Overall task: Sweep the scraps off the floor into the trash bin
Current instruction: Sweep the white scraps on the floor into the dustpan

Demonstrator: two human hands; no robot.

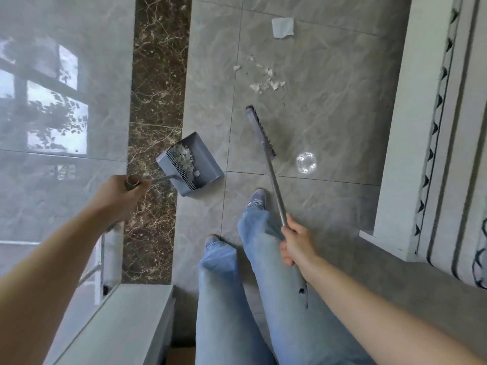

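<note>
My left hand point(118, 198) grips the handle of a grey dustpan point(203, 164), which is lifted and tilted with white paper scraps point(184, 156) lying in it against its comb. My right hand point(296, 243) holds the metal handle of a grey broom; the broom head point(261, 130) is just above the floor, short of the loose scraps. A scatter of small white scraps point(266, 81) lies on the grey tile ahead. Beyond it lies one larger white paper piece point(282, 27). No trash bin is in view.
My legs in blue jeans and shoes point(257, 200) stand on the tile just behind the broom. A white moulded door or cabinet front point(434, 127) runs along the right. A brown marble strip point(155, 101) crosses the floor at left. A grey ledge point(126, 320) sits at lower left.
</note>
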